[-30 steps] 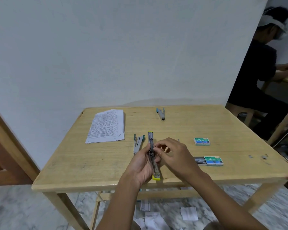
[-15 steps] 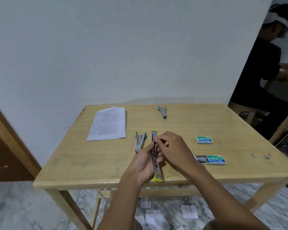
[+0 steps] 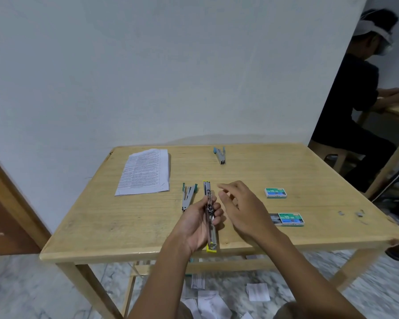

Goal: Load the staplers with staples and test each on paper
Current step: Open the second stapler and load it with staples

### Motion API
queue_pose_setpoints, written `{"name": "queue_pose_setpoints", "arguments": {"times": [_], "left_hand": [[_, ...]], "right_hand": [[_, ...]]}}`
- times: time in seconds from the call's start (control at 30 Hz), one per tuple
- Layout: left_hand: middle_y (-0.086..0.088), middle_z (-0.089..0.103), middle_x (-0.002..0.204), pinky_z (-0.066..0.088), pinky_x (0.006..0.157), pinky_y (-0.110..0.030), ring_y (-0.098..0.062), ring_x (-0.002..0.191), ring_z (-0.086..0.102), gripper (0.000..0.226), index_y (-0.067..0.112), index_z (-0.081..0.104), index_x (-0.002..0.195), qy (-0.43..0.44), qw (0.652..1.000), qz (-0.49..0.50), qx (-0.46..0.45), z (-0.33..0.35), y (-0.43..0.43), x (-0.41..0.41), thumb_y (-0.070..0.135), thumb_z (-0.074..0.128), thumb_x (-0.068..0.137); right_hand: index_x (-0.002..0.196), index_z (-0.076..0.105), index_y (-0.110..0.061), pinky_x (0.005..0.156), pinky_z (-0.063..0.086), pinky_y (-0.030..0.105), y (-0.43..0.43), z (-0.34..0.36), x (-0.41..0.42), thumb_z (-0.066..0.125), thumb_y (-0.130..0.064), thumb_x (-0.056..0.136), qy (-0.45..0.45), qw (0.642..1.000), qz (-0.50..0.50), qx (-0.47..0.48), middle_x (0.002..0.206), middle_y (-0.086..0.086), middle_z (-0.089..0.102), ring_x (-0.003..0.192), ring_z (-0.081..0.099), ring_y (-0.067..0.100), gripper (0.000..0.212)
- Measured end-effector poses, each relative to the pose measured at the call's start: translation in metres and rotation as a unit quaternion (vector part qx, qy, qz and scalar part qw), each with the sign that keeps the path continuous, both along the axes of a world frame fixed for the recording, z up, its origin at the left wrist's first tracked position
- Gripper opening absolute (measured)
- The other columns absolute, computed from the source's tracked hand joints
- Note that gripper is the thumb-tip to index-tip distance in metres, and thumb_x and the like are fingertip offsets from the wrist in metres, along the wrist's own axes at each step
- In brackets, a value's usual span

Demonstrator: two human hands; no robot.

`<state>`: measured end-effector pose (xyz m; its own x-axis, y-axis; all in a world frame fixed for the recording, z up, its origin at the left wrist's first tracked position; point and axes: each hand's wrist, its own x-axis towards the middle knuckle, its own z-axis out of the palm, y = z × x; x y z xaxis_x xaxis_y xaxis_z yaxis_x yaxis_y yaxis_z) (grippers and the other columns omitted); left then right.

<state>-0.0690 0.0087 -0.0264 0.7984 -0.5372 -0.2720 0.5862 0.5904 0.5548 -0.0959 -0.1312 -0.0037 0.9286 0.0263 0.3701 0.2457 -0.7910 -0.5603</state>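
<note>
Left hand (image 3: pixel 197 223) grip clasping opened yellow stapler (image 3: pixel 209 217), channel up for loading; right hand (image 3: pixel 241 209) grip loose, empty, near open staple box (image 3: pixel 287 219).

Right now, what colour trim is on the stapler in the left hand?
Yellow, on the opened stapler held in the left hand; head view.

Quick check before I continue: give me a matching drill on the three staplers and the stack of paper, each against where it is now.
Things:
1. yellow stapler
2. green stapler
3. blue stapler
4. printed paper stack

Places:
A. far edge of the table, lying alone
B. far-left part of the table
C. opened flat in the left hand
D. on the table just left of the held stapler

Pairs: 1-C, 2-D, 3-A, 4-B
</note>
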Motion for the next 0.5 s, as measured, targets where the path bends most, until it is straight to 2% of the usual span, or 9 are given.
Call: {"name": "queue_pose_setpoints", "arguments": {"times": [0.1, 0.17, 0.23, 0.3, 0.4, 0.5], "left_hand": [[-0.014, 0.057, 0.081, 0.052, 0.057, -0.030, -0.021, 0.068, 0.053, 0.027, 0.004, 0.051, 0.112, 0.013, 1.000, -0.006, -0.017, -0.006, 0.002, 0.004, 0.026, 0.038, 0.104], [-0.012, 0.060, 0.084, 0.051, 0.070, -0.036, -0.022, 0.074, 0.053, 0.028, 0.007, 0.056, 0.100, 0.026, 1.000, -0.007, -0.010, -0.007, 0.003, 0.005, 0.029, 0.039, 0.103], [-0.009, 0.064, 0.082, 0.049, 0.071, -0.034, -0.020, 0.075, 0.055, 0.028, 0.009, 0.056, 0.095, 0.031, 1.000, -0.002, -0.004, -0.007, 0.002, 0.005, 0.030, 0.039, 0.104], [-0.010, 0.066, 0.082, 0.051, 0.068, -0.031, -0.020, 0.075, 0.056, 0.028, 0.009, 0.055, 0.095, 0.031, 1.000, 0.002, -0.005, -0.005, 0.002, 0.004, 0.030, 0.038, 0.104], [-0.013, 0.067, 0.081, 0.052, 0.056, -0.029, -0.020, 0.068, 0.057, 0.026, 0.007, 0.054, 0.098, 0.039, 0.999, 0.013, -0.020, -0.002, 0.001, 0.001, 0.029, 0.039, 0.104], [-0.017, 0.067, 0.083, 0.055, 0.052, -0.030, -0.023, 0.066, 0.064, 0.027, 0.004, 0.055, 0.100, 0.038, 0.999, 0.016, -0.031, -0.002, -0.001, 0.000, 0.026, 0.041, 0.103]], "right_hand": [[0.112, 0.063, -0.034, 0.076, 0.049, 0.027, -0.004, 0.001, -0.021, 0.055, -0.049, 0.092, 0.022, 0.997, 0.076, 0.012, 0.104, -0.017, 0.054, 0.088, 0.056, 0.000, 0.026], [0.113, 0.060, -0.039, 0.080, 0.051, 0.028, -0.006, -0.003, -0.035, 0.063, -0.060, 0.082, 0.081, 0.984, 0.158, -0.015, 0.109, -0.022, 0.050, 0.092, 0.057, 0.000, 0.037], [0.120, 0.055, -0.040, 0.082, 0.052, 0.029, -0.009, -0.012, -0.043, 0.065, -0.069, 0.074, 0.085, 0.975, 0.197, -0.058, 0.120, -0.023, 0.044, 0.099, 0.057, 0.003, 0.055], [0.120, 0.055, -0.035, 0.080, 0.054, 0.032, -0.010, -0.018, -0.044, 0.067, -0.067, 0.074, 0.024, 0.975, 0.207, -0.076, 0.123, -0.017, 0.046, 0.102, 0.059, 0.008, 0.057], [0.107, 0.064, -0.024, 0.075, 0.055, 0.032, -0.009, -0.021, -0.045, 0.071, -0.045, 0.082, -0.085, 0.968, 0.228, -0.065, 0.110, -0.010, 0.061, 0.097, 0.062, 0.007, 0.034], [0.102, 0.072, -0.014, 0.079, 0.054, 0.022, -0.011, -0.018, -0.041, 0.074, -0.028, 0.084, -0.168, 0.965, 0.200, 0.025, 0.097, -0.003, 0.070, 0.090, 0.063, 0.000, 0.023]]}}
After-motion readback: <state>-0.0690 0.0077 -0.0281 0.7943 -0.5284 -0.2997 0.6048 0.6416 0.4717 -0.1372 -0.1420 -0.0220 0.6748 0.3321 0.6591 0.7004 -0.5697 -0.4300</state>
